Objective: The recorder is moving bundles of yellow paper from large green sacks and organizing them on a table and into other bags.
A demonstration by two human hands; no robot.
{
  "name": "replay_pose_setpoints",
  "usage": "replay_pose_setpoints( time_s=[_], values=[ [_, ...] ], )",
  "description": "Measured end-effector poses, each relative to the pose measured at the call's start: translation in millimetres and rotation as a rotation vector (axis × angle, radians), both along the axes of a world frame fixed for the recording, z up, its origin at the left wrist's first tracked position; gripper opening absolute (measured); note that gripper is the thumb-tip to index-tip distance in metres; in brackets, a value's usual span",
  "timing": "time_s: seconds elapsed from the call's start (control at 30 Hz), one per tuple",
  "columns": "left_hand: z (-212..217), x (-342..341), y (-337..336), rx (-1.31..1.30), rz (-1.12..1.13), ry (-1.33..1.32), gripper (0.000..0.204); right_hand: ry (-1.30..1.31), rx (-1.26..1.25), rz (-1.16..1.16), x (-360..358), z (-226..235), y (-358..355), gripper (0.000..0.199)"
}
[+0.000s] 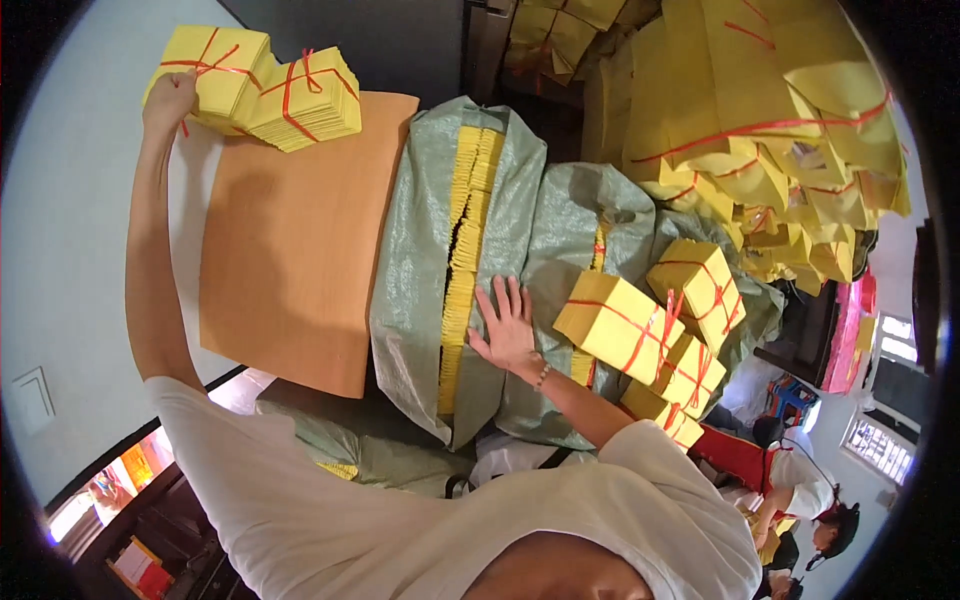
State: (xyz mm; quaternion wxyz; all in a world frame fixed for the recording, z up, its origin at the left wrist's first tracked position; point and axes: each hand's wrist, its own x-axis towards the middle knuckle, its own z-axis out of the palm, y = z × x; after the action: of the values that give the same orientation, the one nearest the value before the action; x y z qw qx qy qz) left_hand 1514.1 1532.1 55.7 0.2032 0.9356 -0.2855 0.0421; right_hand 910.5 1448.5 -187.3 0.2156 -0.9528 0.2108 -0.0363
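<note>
At the far left, my left hand [170, 97] is closed on the near edge of a bundle of yellow paper [222, 62] tied crosswise with red string. A second tied bundle [310, 100] lies against it, over the far end of an orange-brown board [300, 250]. My right hand [508, 325] rests with spread fingers on a grey-green woven sack [415, 280]. Through the sack's long gap show packed stacks of yellow paper [465, 280]. A bracelet circles my right wrist.
Several tied yellow bundles [620, 320] lie on a second woven sack [575, 230] to the right. Beyond them rises a tall pile of yellow bundles [740, 110]. A pale wall [70, 250] runs along the left. At the lower right is another person [800, 490].
</note>
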Motion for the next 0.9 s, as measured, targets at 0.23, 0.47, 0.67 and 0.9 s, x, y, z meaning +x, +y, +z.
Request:
replay_pose_setpoints(
  time_s=[0.23,0.47,0.67,0.9],
  values=[
    [31.3,-140.7,-3.4,-0.116,0.007,0.682,0.032,-0.017,0.05,0.018,-5.3,7.6,-0.2,0.071],
    [14.9,-319.1,-10.8,-0.061,-0.3,0.955,0.027,-0.565,0.456,-0.018,-72.6,93.3,16.9,0.041],
    [23.8,-445.6,12.5,-0.118,-0.286,0.934,0.028,-0.707,0.426,-0.191,-176.2,167.2,11.6,0.03],
    [-17.8,-544.1,37.1,-0.128,-0.255,1.321,0.031,-0.772,0.504,-0.378,-201.4,177.6,-10.9,0.029]
  ],
)
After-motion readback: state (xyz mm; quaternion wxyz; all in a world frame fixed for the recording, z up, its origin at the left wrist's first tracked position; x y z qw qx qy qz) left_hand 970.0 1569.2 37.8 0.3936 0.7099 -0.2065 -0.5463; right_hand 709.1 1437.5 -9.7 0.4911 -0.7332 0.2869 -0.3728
